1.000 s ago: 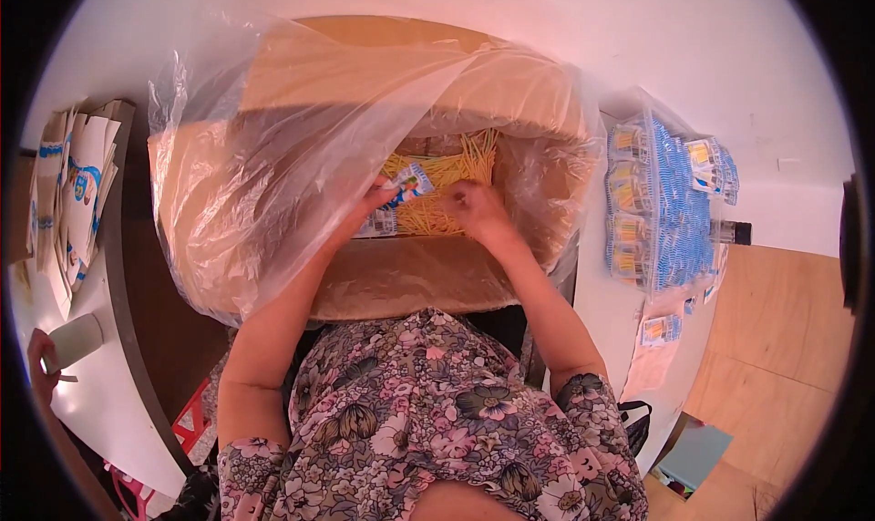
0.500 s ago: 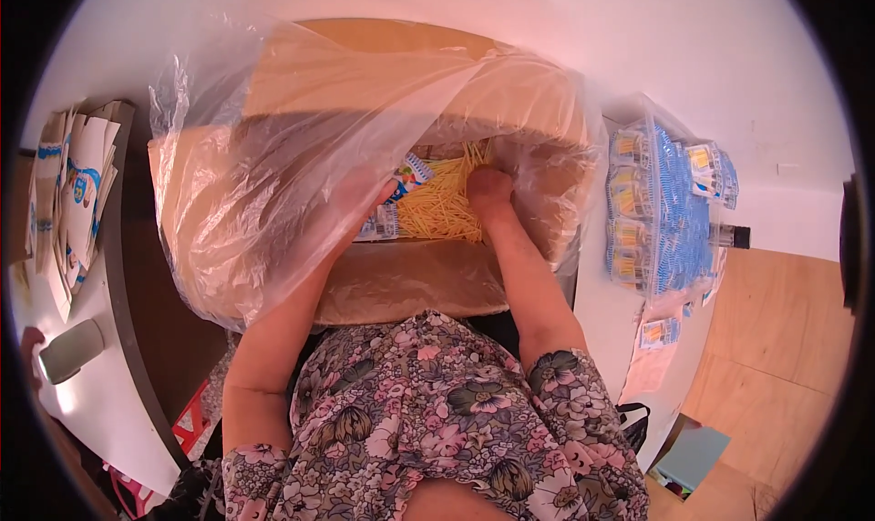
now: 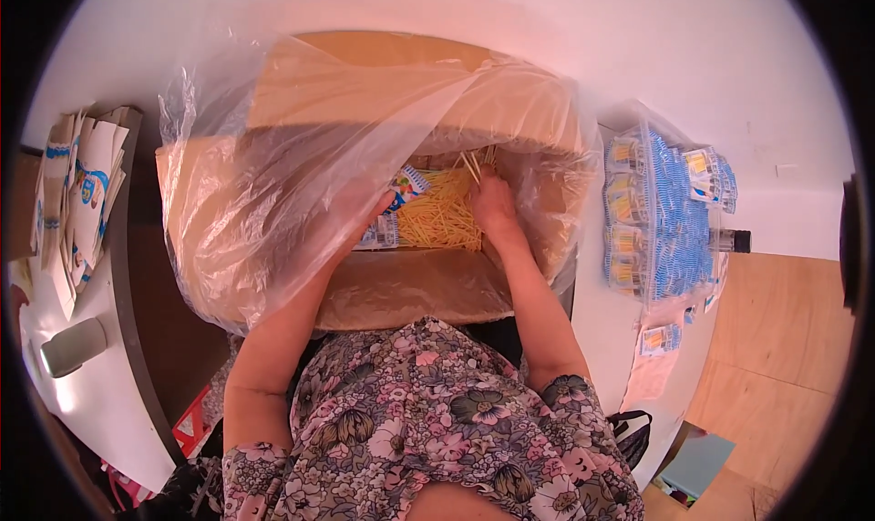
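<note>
Left hand [image 3: 379, 207]: partly behind the clear film [image 3: 273, 193], fingers pinched on a small blue-and-white packet [image 3: 412, 184]. Thumb and finger placement can't be told. Right hand [image 3: 492, 202]: fingers curled in, nearly closed, gripping a few yellow sticks [image 3: 471, 164] whose ends poke up past the fingertips; exact count unclear.

Both hands are inside the cardboard box [image 3: 410, 288], right hand nearer its right edge. Held packet sits over the loose stick pile [image 3: 437, 222], left of the right hand, well apart from it. A second packet [image 3: 378, 233] lies at the pile's left end, by the box's near edge.

Right tabletop [image 3: 588, 339]: clear bag of blue packets [image 3: 679, 220]; single packet [image 3: 661, 340] on a pink sheet [image 3: 649, 375] nearer the near end. Left tabletop [image 3: 137, 430]: grey-green cylinder [image 3: 75, 348] near its left edge, printed cards [image 3: 87, 197] toward the far end.
</note>
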Demonstrator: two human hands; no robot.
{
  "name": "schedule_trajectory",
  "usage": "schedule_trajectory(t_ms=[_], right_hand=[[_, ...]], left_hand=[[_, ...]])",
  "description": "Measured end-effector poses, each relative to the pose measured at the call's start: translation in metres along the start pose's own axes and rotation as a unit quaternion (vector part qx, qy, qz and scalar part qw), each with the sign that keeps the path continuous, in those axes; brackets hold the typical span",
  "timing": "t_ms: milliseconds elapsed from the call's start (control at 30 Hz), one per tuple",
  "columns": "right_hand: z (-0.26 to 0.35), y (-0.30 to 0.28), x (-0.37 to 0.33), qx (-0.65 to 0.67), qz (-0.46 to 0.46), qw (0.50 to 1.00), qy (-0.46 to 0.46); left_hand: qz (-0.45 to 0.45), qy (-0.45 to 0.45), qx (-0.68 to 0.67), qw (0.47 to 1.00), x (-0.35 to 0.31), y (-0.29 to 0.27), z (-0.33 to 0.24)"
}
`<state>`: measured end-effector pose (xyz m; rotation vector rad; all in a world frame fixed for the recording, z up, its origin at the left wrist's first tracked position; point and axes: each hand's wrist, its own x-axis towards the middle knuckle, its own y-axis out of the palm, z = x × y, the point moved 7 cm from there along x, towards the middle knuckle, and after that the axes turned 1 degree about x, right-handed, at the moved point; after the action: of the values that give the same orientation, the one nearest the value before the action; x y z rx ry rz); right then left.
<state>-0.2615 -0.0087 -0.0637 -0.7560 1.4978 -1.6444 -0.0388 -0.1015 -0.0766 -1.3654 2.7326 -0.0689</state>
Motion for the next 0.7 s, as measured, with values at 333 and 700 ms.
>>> schedule_trajectory(t_ms=[333, 700], right_hand=[[0.041, 0.043, -0.043, 0.087, 0.258, 0.955, -0.117], [0.053, 0.035, -0.080, 0.192, 0.215, 0.934, -0.211]], left_hand=[[0.095, 0.227, -0.029, 0.969, 0.001, 0.021, -0.006], [0.194, 0.019, -0.075, 0.978, -0.021, 0.046, -0.018]])
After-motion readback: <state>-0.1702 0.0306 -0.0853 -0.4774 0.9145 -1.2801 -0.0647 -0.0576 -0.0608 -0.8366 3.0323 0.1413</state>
